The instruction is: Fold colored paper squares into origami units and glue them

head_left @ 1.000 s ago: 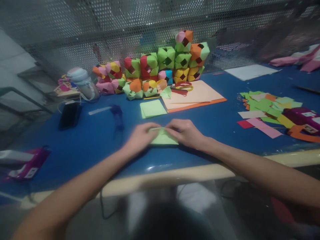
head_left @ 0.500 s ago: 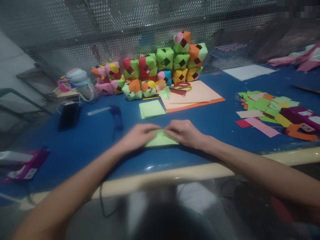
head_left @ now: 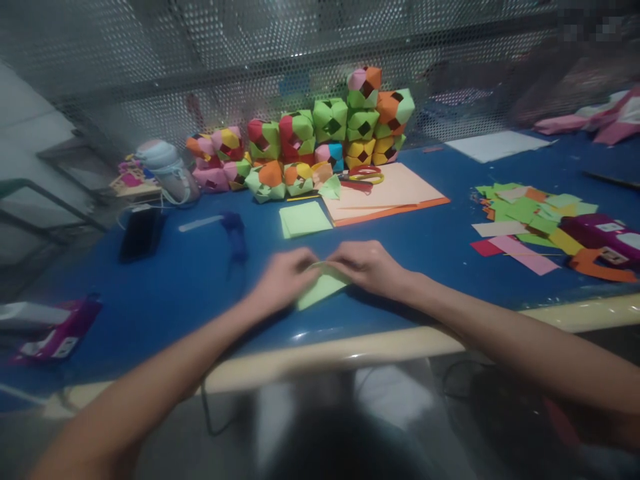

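Observation:
A light green sheet of paper (head_left: pixel 323 288) lies tilted on the blue table near its front edge. My left hand (head_left: pixel 286 279) grips its left side, fingers curled over the upper edge. At its top right corner, my right hand (head_left: pixel 369 264) pinches the paper between thumb and fingers. The two hands nearly meet at the top of the sheet. Beyond them lies a small stack of light green paper squares (head_left: pixel 304 220).
Folded paper cubes (head_left: pixel 330 120) stand stacked at the back. Scissors (head_left: pixel 365 177) rest on peach sheets (head_left: pixel 400 190). Paper scraps (head_left: pixel 530 213) and a purple box (head_left: pixel 607 237) lie right. Leftward are a phone (head_left: pixel 141 233), a bottle (head_left: pixel 167 173) and another purple item (head_left: pixel 70 330).
The green paper has turned, its lower left corner now pointing toward the front edge. My left hand has shifted slightly and curled its fingers more. My right hand stays nearly in place.

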### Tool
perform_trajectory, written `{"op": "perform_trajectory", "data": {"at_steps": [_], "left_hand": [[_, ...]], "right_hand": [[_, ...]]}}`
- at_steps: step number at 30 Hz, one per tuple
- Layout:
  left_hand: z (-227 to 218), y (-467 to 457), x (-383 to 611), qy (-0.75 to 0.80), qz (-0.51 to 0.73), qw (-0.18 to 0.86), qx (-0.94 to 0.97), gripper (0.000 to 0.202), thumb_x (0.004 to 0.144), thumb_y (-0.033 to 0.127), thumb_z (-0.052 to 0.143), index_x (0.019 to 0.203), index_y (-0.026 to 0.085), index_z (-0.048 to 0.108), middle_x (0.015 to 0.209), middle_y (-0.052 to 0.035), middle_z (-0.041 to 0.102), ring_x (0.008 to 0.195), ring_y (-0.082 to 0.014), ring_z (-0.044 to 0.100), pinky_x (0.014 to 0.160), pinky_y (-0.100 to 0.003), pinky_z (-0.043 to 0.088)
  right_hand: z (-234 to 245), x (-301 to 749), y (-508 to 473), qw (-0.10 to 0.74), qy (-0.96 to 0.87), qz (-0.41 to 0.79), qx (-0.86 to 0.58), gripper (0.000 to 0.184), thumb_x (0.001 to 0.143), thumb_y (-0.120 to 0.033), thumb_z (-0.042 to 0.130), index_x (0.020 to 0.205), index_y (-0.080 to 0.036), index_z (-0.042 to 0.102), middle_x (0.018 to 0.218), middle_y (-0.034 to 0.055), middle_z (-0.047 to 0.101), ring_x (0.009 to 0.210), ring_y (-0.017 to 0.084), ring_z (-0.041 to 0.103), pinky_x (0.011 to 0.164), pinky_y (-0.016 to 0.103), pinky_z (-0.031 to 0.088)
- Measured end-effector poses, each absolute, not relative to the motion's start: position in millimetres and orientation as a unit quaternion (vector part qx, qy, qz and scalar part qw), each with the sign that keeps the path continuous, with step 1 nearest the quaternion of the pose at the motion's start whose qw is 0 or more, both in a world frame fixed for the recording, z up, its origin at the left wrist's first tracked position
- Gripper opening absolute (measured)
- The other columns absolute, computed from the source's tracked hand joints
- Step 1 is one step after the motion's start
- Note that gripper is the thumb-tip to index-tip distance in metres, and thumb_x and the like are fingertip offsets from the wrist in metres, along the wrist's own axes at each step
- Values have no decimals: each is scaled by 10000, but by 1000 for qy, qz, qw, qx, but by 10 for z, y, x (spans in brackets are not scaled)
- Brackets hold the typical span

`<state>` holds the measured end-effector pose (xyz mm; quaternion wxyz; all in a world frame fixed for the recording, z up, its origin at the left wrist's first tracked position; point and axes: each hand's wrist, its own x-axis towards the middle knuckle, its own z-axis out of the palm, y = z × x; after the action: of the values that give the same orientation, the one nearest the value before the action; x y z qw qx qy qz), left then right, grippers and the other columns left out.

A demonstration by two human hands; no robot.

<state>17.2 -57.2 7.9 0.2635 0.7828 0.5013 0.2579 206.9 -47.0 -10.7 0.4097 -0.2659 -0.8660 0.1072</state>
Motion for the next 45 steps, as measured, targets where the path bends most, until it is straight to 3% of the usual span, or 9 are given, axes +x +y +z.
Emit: {"op": "perform_trajectory", "data": {"at_steps": [9, 15, 20, 24, 30, 36, 45], "left_hand": [[73, -599, 227, 524, 286, 273, 755, 65, 708, 236, 555, 691, 181, 585, 644, 23, 587, 617, -117, 490, 598, -225, 382], [37, -581, 248, 563, 354, 312, 679, 104, 676, 265, 582, 671, 166, 553, 618, 34, 531, 611, -110, 465, 587, -229, 369], [-61, -547, 262, 573, 407, 380, 601, 128, 614, 222, 620, 681, 157, 531, 638, 40, 529, 604, -96, 462, 572, -213, 371], [-119, -554, 288, 549, 417, 443, 573, 155, 607, 205, 613, 743, 153, 559, 684, 29, 570, 622, -106, 498, 581, -218, 392], [-132, -571, 302, 570, 396, 421, 584, 108, 604, 208, 599, 684, 159, 546, 630, 46, 525, 598, -100, 464, 568, -212, 364], [-115, -576, 298, 576, 403, 386, 598, 102, 609, 216, 591, 672, 163, 532, 643, 42, 518, 630, -110, 468, 587, -220, 366], [-161, -564, 285, 558, 410, 426, 582, 102, 619, 201, 598, 689, 160, 536, 643, 46, 517, 614, -100, 458, 579, -216, 357]], "right_hand": [[-86, 2007, -486, 424, -828, 179, -321, 179, 849, -228, 526, 740, -153, 646, 706, 43, 670, 616, 116, 572, 578, 229, 440], [-75, 1957, -511, 466, -758, 225, -397, 151, 805, -278, 565, 861, -147, 618, 765, 40, 648, 650, 121, 556, 604, 234, 441], [-103, 1933, -494, 447, -757, 225, -421, 91, 751, -215, 537, 678, -162, 531, 598, -19, 520, 548, 92, 452, 530, 211, 363], [-121, 1914, -495, 443, -766, 212, -415, 74, 734, -184, 498, 661, -175, 488, 599, -24, 492, 547, 91, 427, 526, 212, 339], [-149, 1904, -504, 412, -787, 197, -416, 77, 733, -160, 494, 663, -177, 465, 600, -21, 468, 548, 96, 407, 518, 215, 320], [-158, 1912, -496, 403, -781, 229, -419, 35, 730, -182, 540, 756, -165, 523, 665, -5, 540, 580, 105, 454, 541, 216, 351], [-164, 1912, -499, 419, -779, 219, -411, 51, 741, -179, 547, 788, -158, 546, 700, 8, 565, 598, 108, 466, 550, 220, 362]]}}
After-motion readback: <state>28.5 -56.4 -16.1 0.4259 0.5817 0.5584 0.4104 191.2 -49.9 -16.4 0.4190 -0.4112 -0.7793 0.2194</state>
